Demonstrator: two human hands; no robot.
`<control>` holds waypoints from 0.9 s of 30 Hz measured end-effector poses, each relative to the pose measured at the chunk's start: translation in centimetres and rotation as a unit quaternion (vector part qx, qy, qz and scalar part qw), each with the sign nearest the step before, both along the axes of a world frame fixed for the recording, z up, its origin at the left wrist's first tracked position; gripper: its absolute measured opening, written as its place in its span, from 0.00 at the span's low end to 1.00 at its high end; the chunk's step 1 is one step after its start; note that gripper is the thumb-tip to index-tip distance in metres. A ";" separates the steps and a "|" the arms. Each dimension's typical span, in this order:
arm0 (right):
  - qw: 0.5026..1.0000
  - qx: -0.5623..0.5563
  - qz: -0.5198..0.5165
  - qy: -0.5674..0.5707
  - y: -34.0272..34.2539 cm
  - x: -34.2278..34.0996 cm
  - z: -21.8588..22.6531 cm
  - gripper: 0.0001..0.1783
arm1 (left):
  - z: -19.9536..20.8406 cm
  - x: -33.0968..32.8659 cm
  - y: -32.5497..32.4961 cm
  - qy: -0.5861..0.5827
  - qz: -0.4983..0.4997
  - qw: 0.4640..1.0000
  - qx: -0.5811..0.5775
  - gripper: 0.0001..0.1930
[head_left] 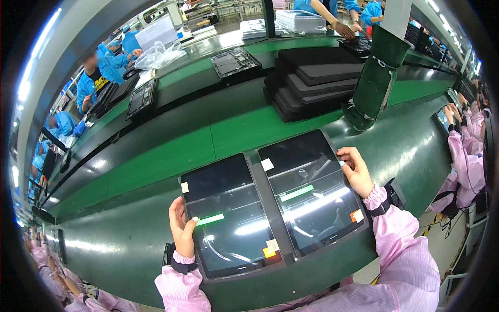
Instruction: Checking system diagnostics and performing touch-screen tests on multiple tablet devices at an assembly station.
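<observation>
Two dark tablets lie side by side on the green bench in front of me, their glossy screens face up and reflecting ceiling lights. At the left edge of the left tablet (223, 195), my left hand (183, 229) is closed, with the thumb over the screen side and the fingers curled along the edge. My right hand (358, 174) grips the upper right edge of the right tablet (312, 169), thumb on its rim. Each screen shows a green bar, and pale and orange stickers sit on the corners. The undersides are hidden.
Behind the tablets runs a conveyor belt (182, 122) carrying opened devices (235, 63). A stack of black foam trays (317, 78) and a green-wrapped post (371, 88) stand beyond the right tablet. Co-workers in blue work across the line; others in pink sit at both sides.
</observation>
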State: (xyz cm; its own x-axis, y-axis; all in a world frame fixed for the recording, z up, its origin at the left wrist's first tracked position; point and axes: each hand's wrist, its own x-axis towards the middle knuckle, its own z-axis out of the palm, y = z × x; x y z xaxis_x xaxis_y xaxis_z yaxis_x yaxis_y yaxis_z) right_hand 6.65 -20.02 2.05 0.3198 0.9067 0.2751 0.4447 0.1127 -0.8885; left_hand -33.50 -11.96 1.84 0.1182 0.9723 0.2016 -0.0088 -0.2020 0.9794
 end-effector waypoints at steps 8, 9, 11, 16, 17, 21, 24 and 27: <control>0.985 -0.092 0.122 0.084 -0.7 1.8 1.3 0.26 | -0.2 -0.2 -0.1 -0.006 0.002 1.000 -0.004 0.30; 0.979 -0.099 0.154 0.084 -0.8 1.9 1.6 0.28 | -0.2 -0.2 -0.1 -0.006 0.003 1.000 -0.004 0.30; 0.973 -0.106 0.186 0.084 -0.8 2.0 1.8 0.31 | -0.2 -0.1 -0.1 -0.007 0.002 1.000 -0.006 0.30; 0.969 -0.119 0.204 0.071 -0.8 2.6 1.9 0.35 | 0.1 0.0 -0.1 -0.006 0.002 1.000 -0.018 0.30; 0.969 -0.119 0.205 0.072 -0.8 2.6 2.1 0.35 | 0.0 -0.1 -0.1 -0.005 0.002 1.000 -0.018 0.30; 0.962 -0.128 0.225 0.083 -1.0 2.3 2.9 0.37 | -0.2 -0.3 0.0 0.000 0.002 1.000 -0.006 0.30; 0.961 -0.136 0.226 0.080 -1.1 2.5 2.7 0.40 | -0.2 -0.4 -0.1 -0.002 -0.002 1.000 -0.009 0.30; 0.953 -0.142 0.255 0.075 -1.2 2.9 2.7 0.43 | -0.2 -0.3 -0.2 -0.007 -0.001 1.000 -0.012 0.30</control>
State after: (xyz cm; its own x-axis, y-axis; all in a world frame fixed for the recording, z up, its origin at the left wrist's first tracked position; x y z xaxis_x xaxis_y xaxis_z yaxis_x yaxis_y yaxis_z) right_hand 9.59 -21.20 4.77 -0.1661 0.9859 -0.0196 0.2622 0.0250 -0.9647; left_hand -33.83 -12.11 1.65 0.1170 0.9769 0.1789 -0.0230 -0.1774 0.9839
